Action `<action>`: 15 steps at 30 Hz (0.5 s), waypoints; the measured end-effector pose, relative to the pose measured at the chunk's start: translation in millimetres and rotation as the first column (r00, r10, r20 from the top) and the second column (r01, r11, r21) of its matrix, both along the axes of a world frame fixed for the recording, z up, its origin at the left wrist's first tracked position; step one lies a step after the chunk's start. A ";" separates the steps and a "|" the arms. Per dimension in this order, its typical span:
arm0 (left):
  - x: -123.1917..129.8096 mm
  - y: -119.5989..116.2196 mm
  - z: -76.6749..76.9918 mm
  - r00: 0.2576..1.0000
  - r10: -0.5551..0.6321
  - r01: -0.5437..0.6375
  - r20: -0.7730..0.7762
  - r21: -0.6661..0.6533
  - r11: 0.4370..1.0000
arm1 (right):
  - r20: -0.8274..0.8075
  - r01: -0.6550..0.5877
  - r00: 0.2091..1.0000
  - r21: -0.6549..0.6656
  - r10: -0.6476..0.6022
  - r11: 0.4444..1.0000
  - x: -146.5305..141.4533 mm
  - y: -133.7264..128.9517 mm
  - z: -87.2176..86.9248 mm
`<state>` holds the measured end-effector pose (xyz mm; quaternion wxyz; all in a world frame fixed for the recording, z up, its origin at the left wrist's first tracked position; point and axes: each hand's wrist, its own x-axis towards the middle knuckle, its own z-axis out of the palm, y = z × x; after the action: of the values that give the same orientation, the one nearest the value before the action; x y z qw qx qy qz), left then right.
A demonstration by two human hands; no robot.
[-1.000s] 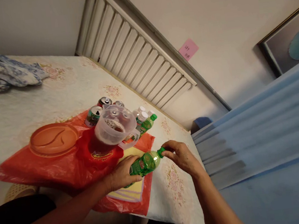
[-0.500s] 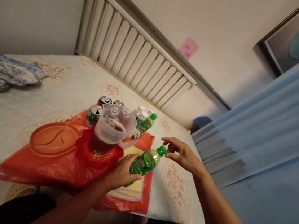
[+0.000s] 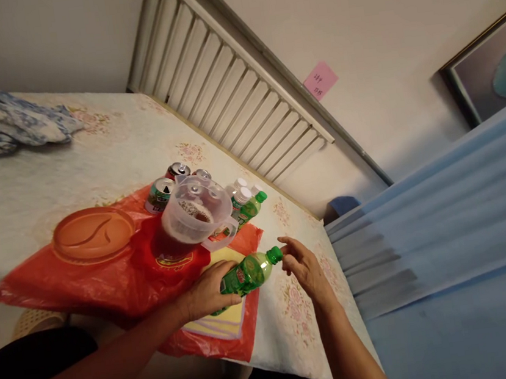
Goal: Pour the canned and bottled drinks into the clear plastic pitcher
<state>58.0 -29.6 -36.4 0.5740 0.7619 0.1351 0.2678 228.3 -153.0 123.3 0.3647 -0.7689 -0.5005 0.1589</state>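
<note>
My left hand (image 3: 208, 292) is wrapped round the body of a green bottle (image 3: 248, 276), whose green cap is on and points right. Beside the cap is my right hand (image 3: 303, 269), fingers apart and curled, with nothing held; one fingertip is very near or at the cap. A clear plastic pitcher (image 3: 194, 212) with dark foamy liquid stands just behind my left hand, over a red and yellow printed part of a red plastic bag (image 3: 108, 287). To its left lies an orange lid (image 3: 93, 233).
Several cans (image 3: 160, 195) stand behind the pitcher, and bottles (image 3: 247, 210) stand to its right. A patterned cloth (image 3: 9, 118) lies at the far left of the flowered tablecloth (image 3: 128, 146). Behind are a white radiator (image 3: 230, 75) and a blue curtain (image 3: 444, 209).
My right hand has shifted slightly, its fingers now lower and closer around the cap's side. My left hand keeps its hold on the bottle.
</note>
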 end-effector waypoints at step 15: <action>0.9 -5.1 -3.0 0.996 -0.079 0.076 0.041 0.057 0.995 | -0.229 0.226 0.954 0.135 -0.191 0.965 -64.6 -16.7 -94.8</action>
<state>58.8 -34.7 -39.4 0.5652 0.7764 0.0855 0.2653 163.6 -169.7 28.6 0.4917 -0.7642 -0.3852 0.1605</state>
